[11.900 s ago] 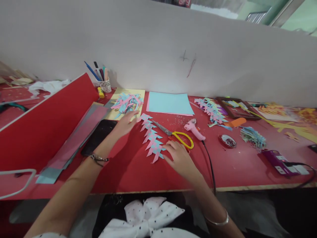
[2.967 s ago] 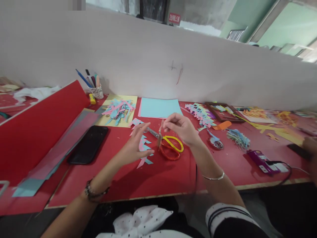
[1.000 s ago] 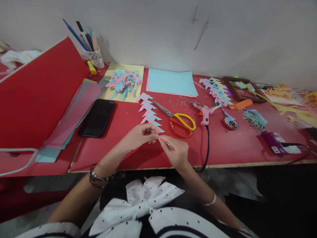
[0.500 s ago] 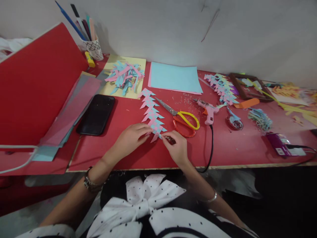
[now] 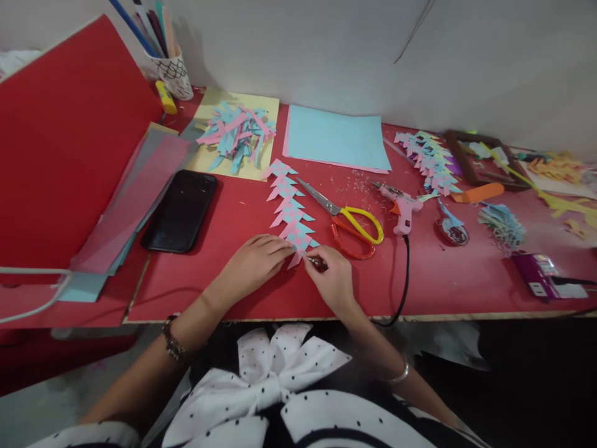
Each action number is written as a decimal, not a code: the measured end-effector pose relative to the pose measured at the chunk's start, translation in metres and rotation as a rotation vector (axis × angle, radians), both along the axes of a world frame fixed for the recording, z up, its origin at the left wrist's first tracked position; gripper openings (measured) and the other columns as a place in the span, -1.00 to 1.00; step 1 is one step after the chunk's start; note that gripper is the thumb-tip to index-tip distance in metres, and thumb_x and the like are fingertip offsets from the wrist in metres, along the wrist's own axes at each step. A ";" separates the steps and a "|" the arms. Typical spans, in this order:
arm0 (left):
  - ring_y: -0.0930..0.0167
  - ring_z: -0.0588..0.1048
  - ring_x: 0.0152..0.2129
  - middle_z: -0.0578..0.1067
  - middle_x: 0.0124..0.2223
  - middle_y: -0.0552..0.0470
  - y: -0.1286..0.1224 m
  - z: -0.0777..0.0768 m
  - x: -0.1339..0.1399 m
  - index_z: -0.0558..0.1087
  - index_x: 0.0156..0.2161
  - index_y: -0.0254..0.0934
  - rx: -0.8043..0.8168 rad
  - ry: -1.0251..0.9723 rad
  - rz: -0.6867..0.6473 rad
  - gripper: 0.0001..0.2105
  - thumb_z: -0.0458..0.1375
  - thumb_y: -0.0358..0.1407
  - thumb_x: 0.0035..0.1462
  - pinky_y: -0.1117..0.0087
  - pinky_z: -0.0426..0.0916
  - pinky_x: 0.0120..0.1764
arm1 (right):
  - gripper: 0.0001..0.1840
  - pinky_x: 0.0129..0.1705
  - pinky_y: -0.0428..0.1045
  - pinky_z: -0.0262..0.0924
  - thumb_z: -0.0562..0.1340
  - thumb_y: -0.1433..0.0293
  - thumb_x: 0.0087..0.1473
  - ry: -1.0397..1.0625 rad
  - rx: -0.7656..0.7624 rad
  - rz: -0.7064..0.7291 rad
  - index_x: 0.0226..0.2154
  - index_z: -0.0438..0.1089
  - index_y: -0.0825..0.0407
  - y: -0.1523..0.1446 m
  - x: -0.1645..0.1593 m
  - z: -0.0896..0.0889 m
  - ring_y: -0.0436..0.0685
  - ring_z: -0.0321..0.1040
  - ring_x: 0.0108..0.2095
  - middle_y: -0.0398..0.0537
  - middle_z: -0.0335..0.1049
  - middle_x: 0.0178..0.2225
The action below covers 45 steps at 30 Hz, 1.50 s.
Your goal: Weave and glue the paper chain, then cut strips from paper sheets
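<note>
A woven strip of folded pink and light-blue paper (image 5: 290, 207), zigzag along both edges, lies on the red table and runs toward me. At its near end my left hand (image 5: 254, 264) has its fingers closed on the left edge. My right hand (image 5: 332, 277) meets that same end from the right. Between its thumb and fingers is a small brown tool (image 5: 318, 264) with a shiny look; its kind is unclear and its tip is at the paper. Just right of the strip lie scissors (image 5: 347, 221) with one yellow and one red handle.
A pile of pink and blue paper strips (image 5: 237, 137) rests on a yellow sheet. Behind are blue sheets (image 5: 336, 138). A black phone (image 5: 180, 211) lies left; a pink glue gun (image 5: 398, 208) with cord lies right. Another woven strip (image 5: 429, 162) is farther back.
The view has shifted slightly, so the table's things appear moved. My left fingers have moved a little closer to the strip's near end. My right hand keeps its grip on the small tool.
</note>
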<state>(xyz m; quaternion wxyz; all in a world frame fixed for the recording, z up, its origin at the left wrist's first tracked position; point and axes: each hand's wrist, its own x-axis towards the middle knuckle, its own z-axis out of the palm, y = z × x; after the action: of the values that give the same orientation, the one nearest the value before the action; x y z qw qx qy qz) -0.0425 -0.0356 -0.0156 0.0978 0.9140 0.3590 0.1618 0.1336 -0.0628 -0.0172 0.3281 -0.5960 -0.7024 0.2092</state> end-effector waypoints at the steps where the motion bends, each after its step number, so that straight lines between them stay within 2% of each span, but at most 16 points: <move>1: 0.36 0.42 -0.15 0.50 -0.13 -0.04 0.000 0.000 0.000 0.39 -0.09 -0.30 -0.007 -0.004 -0.001 -0.72 -0.09 -0.45 0.16 0.29 0.31 -0.08 | -0.86 -0.45 -0.08 0.09 0.11 0.44 -0.04 -0.008 0.001 -0.003 -0.57 0.30 0.00 0.000 0.000 0.000 0.02 0.21 -0.55 -0.13 0.33 -0.57; 10: 0.38 0.41 -0.16 0.49 -0.13 -0.02 -0.001 0.002 0.000 0.38 -0.09 -0.29 -0.001 -0.030 -0.004 -0.73 -0.10 -0.44 0.17 0.31 0.33 -0.09 | -0.86 -0.46 -0.10 0.02 0.13 0.46 -0.08 -0.078 0.032 -0.049 -0.61 0.29 0.02 0.000 -0.003 -0.001 -0.02 0.14 -0.58 -0.19 0.25 -0.63; 18: 0.36 0.42 -0.17 0.50 -0.14 -0.02 -0.001 0.000 -0.001 0.38 -0.10 -0.30 0.037 -0.035 0.006 -0.74 -0.08 -0.43 0.17 0.31 0.36 -0.13 | -0.85 -0.55 -0.15 0.02 0.13 0.38 -0.04 0.120 0.016 -0.109 -0.56 0.32 0.04 -0.001 -0.003 0.000 -0.07 0.11 -0.63 -0.22 0.24 -0.64; 22: 0.36 0.42 -0.17 0.50 -0.14 -0.02 -0.001 0.000 -0.001 0.39 -0.10 -0.32 0.046 -0.034 0.003 -0.75 -0.06 -0.44 0.15 0.32 0.35 -0.13 | -0.86 -0.52 -0.14 0.02 0.12 0.41 -0.05 0.030 0.004 -0.053 -0.57 0.33 0.04 0.000 -0.003 0.000 -0.05 0.12 -0.61 -0.21 0.24 -0.65; 30: 0.37 0.42 -0.16 0.50 -0.14 -0.02 -0.001 -0.001 -0.001 0.39 -0.10 -0.30 0.049 -0.026 0.015 -0.74 -0.07 -0.43 0.16 0.32 0.35 -0.13 | -0.87 -0.48 -0.11 -0.03 0.13 0.45 -0.06 -0.098 0.025 -0.042 -0.58 0.31 0.03 0.000 -0.004 -0.002 -0.04 0.12 -0.59 -0.22 0.21 -0.65; 40: 0.38 0.43 -0.16 0.51 -0.14 -0.01 -0.001 0.000 -0.001 0.38 -0.08 -0.27 0.053 0.017 0.024 -0.73 -0.07 -0.42 0.14 0.34 0.34 -0.12 | -0.94 -0.46 -0.11 -0.01 0.15 0.49 -0.12 -0.109 0.014 -0.049 -0.52 0.34 0.04 -0.001 -0.004 -0.001 -0.03 0.12 -0.58 -0.22 0.20 -0.63; 45: 0.36 0.44 -0.16 0.51 -0.13 -0.02 -0.002 -0.002 -0.003 0.39 -0.10 -0.28 0.123 0.023 0.001 -0.74 -0.04 -0.43 0.13 0.34 0.36 -0.14 | -0.91 -0.45 -0.10 0.05 0.15 0.44 -0.12 -0.068 0.038 -0.055 -0.45 0.36 0.05 -0.004 -0.004 0.000 -0.02 0.14 -0.58 -0.20 0.22 -0.61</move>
<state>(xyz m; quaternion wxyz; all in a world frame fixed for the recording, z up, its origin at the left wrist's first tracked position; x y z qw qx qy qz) -0.0453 -0.0374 -0.0174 0.0370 0.9198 0.3500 0.1733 0.1294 -0.0668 -0.0167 0.3208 -0.6154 -0.7005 0.1662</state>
